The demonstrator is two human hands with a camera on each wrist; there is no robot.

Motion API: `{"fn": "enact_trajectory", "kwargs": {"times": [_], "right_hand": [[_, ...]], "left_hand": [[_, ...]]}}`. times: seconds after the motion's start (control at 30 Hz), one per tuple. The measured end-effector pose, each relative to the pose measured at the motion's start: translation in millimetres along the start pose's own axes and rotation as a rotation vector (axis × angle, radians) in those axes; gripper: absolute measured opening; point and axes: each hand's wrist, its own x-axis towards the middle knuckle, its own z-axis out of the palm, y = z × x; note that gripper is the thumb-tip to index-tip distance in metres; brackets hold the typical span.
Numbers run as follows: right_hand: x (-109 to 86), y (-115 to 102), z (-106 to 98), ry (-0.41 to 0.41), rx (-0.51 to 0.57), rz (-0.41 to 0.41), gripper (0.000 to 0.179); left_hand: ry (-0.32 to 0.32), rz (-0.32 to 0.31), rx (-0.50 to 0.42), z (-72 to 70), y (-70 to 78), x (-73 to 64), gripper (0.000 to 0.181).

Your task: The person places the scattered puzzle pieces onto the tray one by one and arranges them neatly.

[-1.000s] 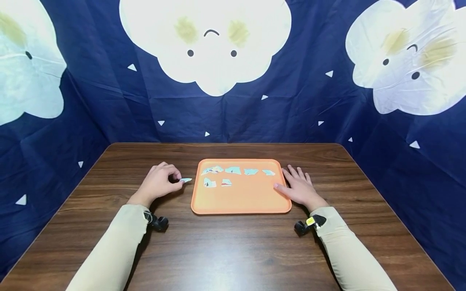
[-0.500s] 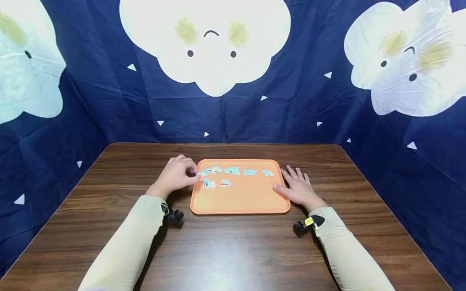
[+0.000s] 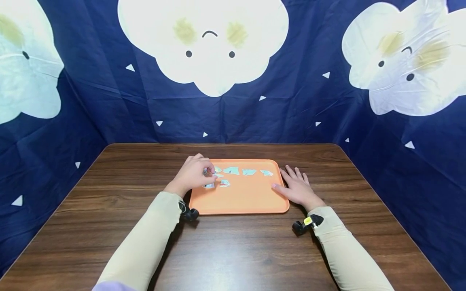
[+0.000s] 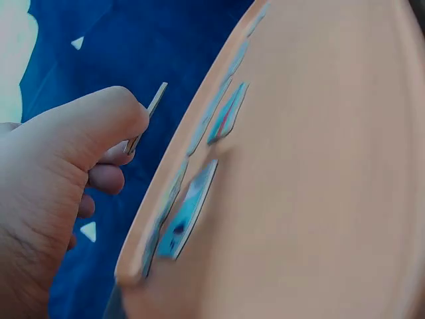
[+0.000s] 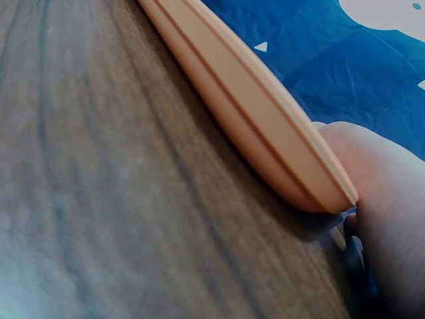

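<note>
My left hand (image 3: 192, 174) is over the left part of an orange tray (image 3: 240, 201), thumb and fingertips pinching a thin, flat puzzle piece (image 4: 157, 101). In the left wrist view that piece is seen nearly edge-on, raised above the tray. Pale-blue printed pieces lie in the tray: a back row includes one piece (image 3: 231, 171) near the middle and another (image 3: 266, 173) at the right. In front of that row lie a piece with red on it (image 3: 225, 183) and one partly hidden by my left hand (image 3: 209, 186). My right hand (image 3: 299, 190) rests at the tray's right edge, fingers spread, thumb over the rim.
The tray stands on a dark wood-grain table (image 3: 233, 250). A blue curtain (image 3: 225, 117) with white clouds and small triangles surrounds the table's back and sides. Each wrist wears a small black camera, such as the left one (image 3: 190, 213).
My left hand has moved right, from the table beside the tray to over the tray's left part, carrying the puzzle piece. My right hand stays at the tray's right edge.
</note>
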Motion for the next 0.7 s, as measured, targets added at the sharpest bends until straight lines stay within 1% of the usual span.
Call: {"fn": "enact_trajectory", "kwargs": {"times": [0.13,0.3,0.5,0.7], "right_hand": [[-0.2,-0.9,-0.6,-0.003,0.002,0.003,0.091],[-0.2,-0.9,-1.3,0.002,0.001,0.002,0.091],[-0.4,0.1,-2.8,0.001,-0.004,0.005,0.091],[-1.2,1.0,-3.4,0.004,-0.002,0.007,0.091]], "left_hand": [[-0.027,0.000,0.002,5.7,9.2,7.2,0.014],[-0.048,0.019,0.012,12.7,17.8,15.8,0.015],[-0.074,0.037,0.055,23.4,28.4,24.3,0.017],[-0.093,0.081,0.109,33.4,38.7,31.4,0.017]]}}
